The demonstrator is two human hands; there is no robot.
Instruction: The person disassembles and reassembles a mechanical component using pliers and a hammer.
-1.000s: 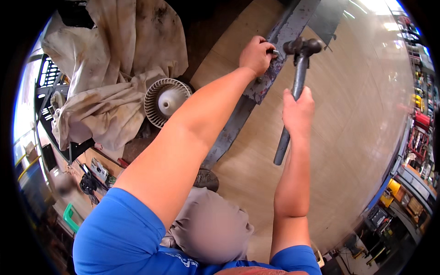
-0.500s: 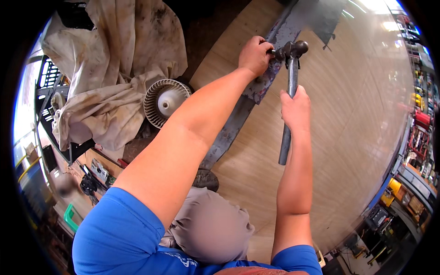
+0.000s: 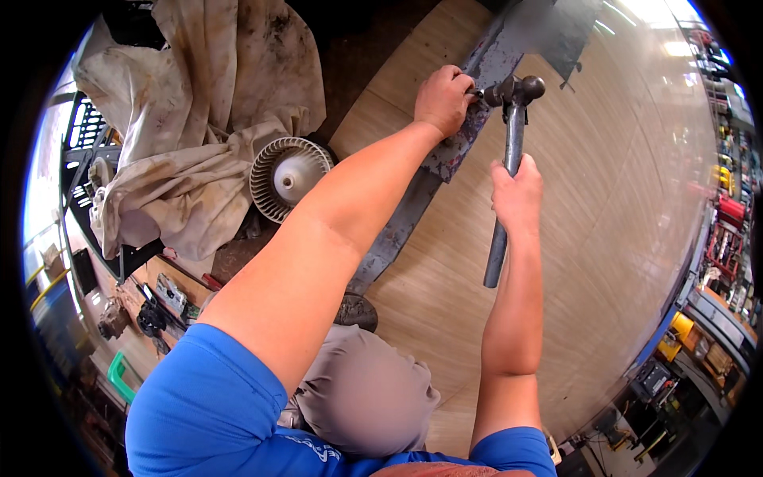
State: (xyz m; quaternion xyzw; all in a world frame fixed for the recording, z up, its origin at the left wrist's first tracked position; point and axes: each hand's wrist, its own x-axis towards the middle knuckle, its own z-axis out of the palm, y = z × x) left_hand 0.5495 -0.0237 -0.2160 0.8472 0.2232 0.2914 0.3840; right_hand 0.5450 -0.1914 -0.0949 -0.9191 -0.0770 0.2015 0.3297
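Note:
My right hand (image 3: 518, 195) is wrapped round the middle of the handle of a ball-peen hammer (image 3: 515, 123). The hammer's flat face points left, a short gap from my left hand (image 3: 443, 99). Those left fingers are closed on a thin metal rod (image 3: 477, 93); only its short end shows, facing the hammer, and the rest is hidden by the hand. Behind and under the left hand runs a long, narrow metal beam (image 3: 453, 155) with worn, flaking paint, slanting from upper right to lower left.
A round finned blower wheel (image 3: 290, 179) lies left of my left forearm, beside a stained, crumpled cloth (image 3: 191, 159). A wood-patterned surface (image 3: 612, 207) spreads on the right. Tool-laden shelves (image 3: 727, 215) line the far right. A green plastic piece (image 3: 119, 378) stands at lower left.
My right hand and the hammer have shifted a little to the right, so the gap between hammer face and rod end has widened. The left hand has barely moved.

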